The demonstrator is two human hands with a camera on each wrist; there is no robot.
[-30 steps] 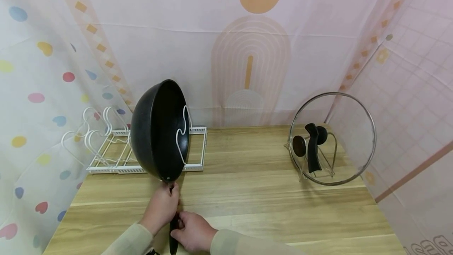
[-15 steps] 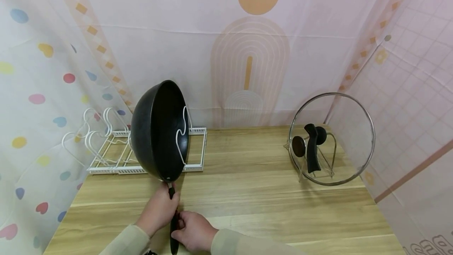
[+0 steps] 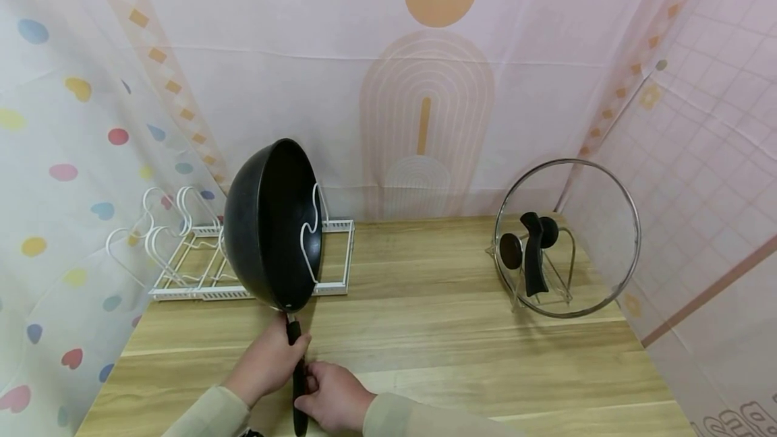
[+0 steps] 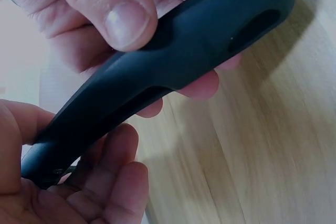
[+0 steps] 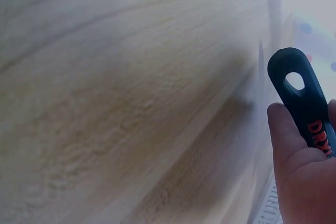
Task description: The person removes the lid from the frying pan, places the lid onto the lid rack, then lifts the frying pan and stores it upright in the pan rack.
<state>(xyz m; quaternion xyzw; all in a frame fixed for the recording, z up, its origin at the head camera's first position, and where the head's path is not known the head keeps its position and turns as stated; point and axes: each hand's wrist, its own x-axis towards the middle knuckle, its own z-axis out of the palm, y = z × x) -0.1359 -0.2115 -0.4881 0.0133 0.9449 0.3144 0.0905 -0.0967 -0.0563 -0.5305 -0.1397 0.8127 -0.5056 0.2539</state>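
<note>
A black wok [image 3: 290,228] stands tipped on its side in the white wire rack [image 3: 330,287], its opening facing right and its handle [image 3: 300,390] toward me. My left hand [image 3: 267,359] is around the handle close to the bowl; in the left wrist view its fingers [image 4: 126,182] curl loosely about the narrow end. Lower down, my right hand [image 3: 335,398] pinches the handle from the right, thumb on one side and fingers on the other. The right wrist view shows the handle's end with its hanging hole beyond my right hand [image 5: 304,182].
On the right, a glass lid [image 3: 570,238] with a metal rim leans in a small wire stand [image 3: 569,275]. White loop dividers [image 3: 152,228] of the rack rise left of the wok. Patterned cloth [image 3: 427,120] hangs behind the wooden table [image 3: 437,329].
My left hand has slid slightly down and left, so more of the handle shows below the bowl. The right hand and the wok keep nearly the same place.
</note>
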